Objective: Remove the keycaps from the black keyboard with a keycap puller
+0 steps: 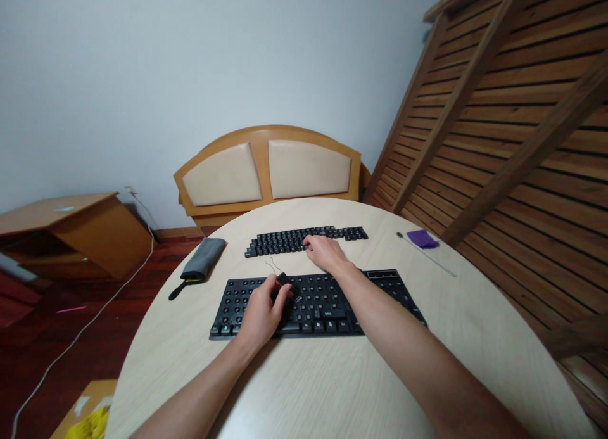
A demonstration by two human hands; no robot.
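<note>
My left hand (263,306) is closed around the dark handle of a wire keycap puller (284,279); its two thin wires point up and away from me. Below it lies a black keyboard (327,299), with bare switches over most of it and keycaps still along the front row. My right hand (325,252) reaches across the keyboard to rows of loose black keycaps (278,241) laid out behind it. Its fingertips are pinched at the front edge of those rows, on what looks like one keycap. My right forearm hides part of the keyboard's right side.
On the left of the round table (475,337) lies a grey pouch (204,259) with a black strap. To the right are a thin brush-like stick (427,255) and a folded purple cloth (422,239). A padded headboard (266,166) stands behind the table, a slatted wooden frame (513,128) at right.
</note>
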